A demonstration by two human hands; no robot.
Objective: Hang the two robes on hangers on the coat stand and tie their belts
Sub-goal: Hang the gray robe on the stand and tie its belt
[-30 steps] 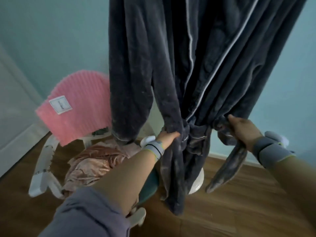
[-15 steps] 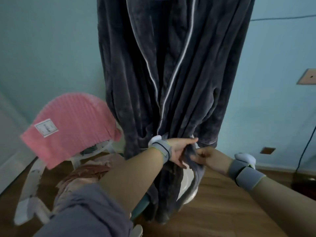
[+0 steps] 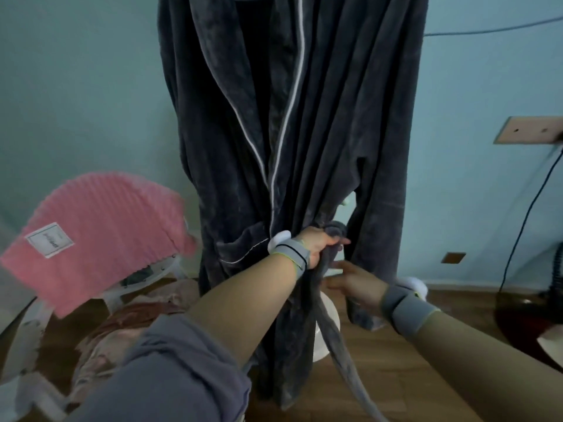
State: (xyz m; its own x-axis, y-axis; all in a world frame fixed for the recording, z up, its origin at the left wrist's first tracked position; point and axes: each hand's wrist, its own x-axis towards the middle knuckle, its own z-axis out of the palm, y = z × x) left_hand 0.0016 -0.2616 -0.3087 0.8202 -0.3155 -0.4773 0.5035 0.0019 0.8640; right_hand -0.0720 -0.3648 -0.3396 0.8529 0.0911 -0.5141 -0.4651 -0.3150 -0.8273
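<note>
so, landmark: dark grey robe (image 3: 320, 132), hangs full length in the middle of the view, white piping down both lapels, front closed at the waist
belt: grey belt (image 3: 332, 336) bunched at the robe's waist, two tails drop down in front of the lower robe toward the floor
left hand: left hand (image 3: 320, 243) at the robe's waist, fingers curled round the belt loop, gripping it; grey wrist strap on
right hand: right hand (image 3: 350, 280) just below and right of the left one, in front of the robe's lower part, fingers stretched toward the belt tails; contact with belt cannot tell
pink robe: pink ribbed robe (image 3: 100, 236) left of the grey robe, draped over the back of a white chair (image 3: 146, 280), white label showing
pale fabric: pinkish crumpled fabric (image 3: 122, 327) on the chair seat, low left of the grey robe
stand base: white base (image 3: 327, 333) behind the robe's hem
floor: wooden floor (image 3: 396, 376) under the robe
</note>
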